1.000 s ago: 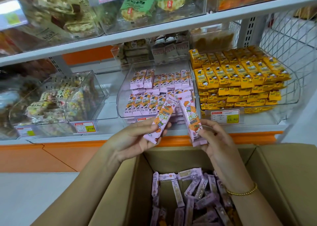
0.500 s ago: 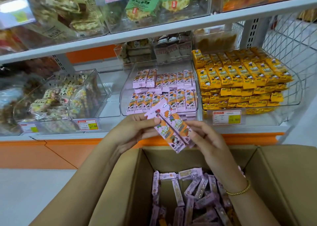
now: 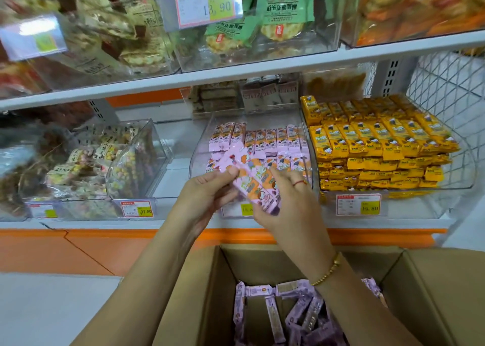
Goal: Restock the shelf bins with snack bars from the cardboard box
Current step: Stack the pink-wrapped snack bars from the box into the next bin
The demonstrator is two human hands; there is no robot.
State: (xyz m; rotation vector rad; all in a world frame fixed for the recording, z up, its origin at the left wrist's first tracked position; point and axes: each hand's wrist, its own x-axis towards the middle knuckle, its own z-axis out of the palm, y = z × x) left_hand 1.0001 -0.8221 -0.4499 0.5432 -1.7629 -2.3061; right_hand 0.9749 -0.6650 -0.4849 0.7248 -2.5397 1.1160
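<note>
Head view: squaring pink bars ahead of binning.
Left hand (image 3: 207,196) and right hand (image 3: 284,206) both pinched shut on a small stack of pink snack bars (image 3: 252,180), held just in front of the clear bin (image 3: 202,146); align edges first, then lay flat onto the front row; more bars in the cardboard box (image 3: 433,293) below.

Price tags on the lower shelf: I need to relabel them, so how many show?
4. One far left, one under the mixed-snack bin, one behind the hands, partly hidden, and one under the yellow bars. Others may be hidden.
</note>
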